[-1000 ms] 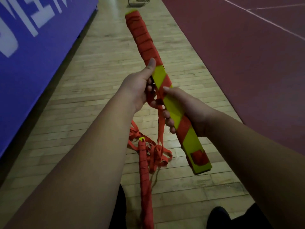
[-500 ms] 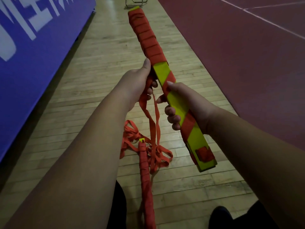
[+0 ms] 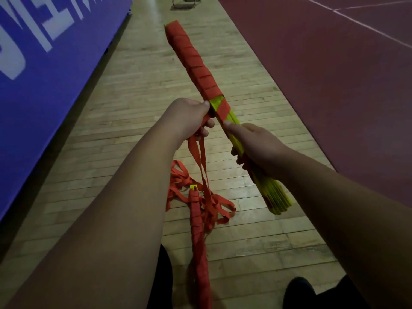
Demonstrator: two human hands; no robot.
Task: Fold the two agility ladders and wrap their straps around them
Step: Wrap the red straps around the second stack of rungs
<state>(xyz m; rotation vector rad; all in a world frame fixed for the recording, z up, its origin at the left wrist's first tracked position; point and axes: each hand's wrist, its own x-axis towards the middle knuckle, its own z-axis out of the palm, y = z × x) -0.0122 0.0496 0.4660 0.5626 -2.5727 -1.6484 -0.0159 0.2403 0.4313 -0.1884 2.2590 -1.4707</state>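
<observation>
held ladder point(image 3: 196, 70): folded into one long bundle, raised above the floor, tilted with the far end higher and left. the far half is covered in close red strap turns; the near half shows bare yellow rungs point(image 3: 277, 202), stacked edge on, ending free beyond the right wrist. one diagonal strap turn crosses the yellow just below the wrapped section.

strap point(image 3: 197, 156): two red bands hang from the left hand down to a loose red pile point(image 3: 219, 207) on the floor.

second ladder point(image 3: 196, 221): lies on the floor between the forearms, wrapped in red along its visible length, a yellow tip at the far end, beside the pile.

left hand point(image 3: 189, 117): fingers curled round the strap, thumb against the bundle's left edge at the last turn.

right hand point(image 3: 256, 143): fingers curled round the yellow section, thumb laid along it, tip touching the diagonal turn.

surroundings: wooden plank floor point(image 3: 133, 112) runs ahead as an open strip. a blue mat point(image 3: 44, 74) with white lettering borders it on the left, a dark red court surface point(image 3: 334, 85) with white lines on the right. metal frame legs point(image 3: 187, 2) stand at the far end. a dark shoe point(image 3: 298, 291) shows lower right.
</observation>
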